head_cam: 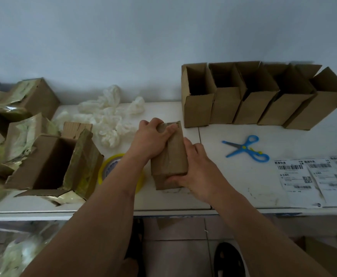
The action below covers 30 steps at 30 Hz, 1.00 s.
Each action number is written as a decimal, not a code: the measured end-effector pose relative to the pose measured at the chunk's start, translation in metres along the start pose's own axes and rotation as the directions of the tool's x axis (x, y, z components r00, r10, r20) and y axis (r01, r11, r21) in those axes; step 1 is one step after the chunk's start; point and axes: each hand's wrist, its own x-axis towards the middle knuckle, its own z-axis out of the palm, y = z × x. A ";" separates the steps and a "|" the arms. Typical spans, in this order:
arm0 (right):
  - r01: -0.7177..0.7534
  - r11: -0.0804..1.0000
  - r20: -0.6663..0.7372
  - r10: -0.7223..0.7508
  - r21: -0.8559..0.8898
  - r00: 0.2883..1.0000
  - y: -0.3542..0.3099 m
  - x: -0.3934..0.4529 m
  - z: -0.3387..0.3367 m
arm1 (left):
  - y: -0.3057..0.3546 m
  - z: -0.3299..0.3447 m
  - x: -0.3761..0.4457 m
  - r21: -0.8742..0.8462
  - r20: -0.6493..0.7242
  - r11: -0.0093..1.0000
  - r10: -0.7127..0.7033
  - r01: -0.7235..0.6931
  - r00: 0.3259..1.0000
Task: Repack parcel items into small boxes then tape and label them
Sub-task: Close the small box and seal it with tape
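Behind the scissors point(246, 146), five open boxes point(257, 96).

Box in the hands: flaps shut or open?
Shut. The small box shows no raised flaps; left hand and right hand grip its ends.

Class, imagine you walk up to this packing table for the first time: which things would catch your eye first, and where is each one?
First, the small closed box at the table's centre, gripped by the left hand at its far end and the right hand at its near end. Next, the row of open empty boxes along the wall at the back right, with the bright blue scissors lying in front of them. On the left sit torn-open parcels.
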 end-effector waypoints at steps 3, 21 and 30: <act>-0.001 0.997 -0.017 0.002 0.082 1.000 0.001 -0.001 0.003 | 0.003 0.002 -0.001 -0.028 -0.043 1.000 0.011 -0.012 0.999; -0.259 0.817 0.155 0.209 0.515 0.966 -0.004 -0.024 0.003 | 0.014 0.012 -0.009 0.068 -0.005 0.995 0.074 -0.074 0.997; -0.299 0.949 0.107 0.289 0.094 0.951 0.041 -0.065 -0.081 | 0.073 0.053 -0.054 0.568 -0.030 0.622 0.670 -0.539 0.742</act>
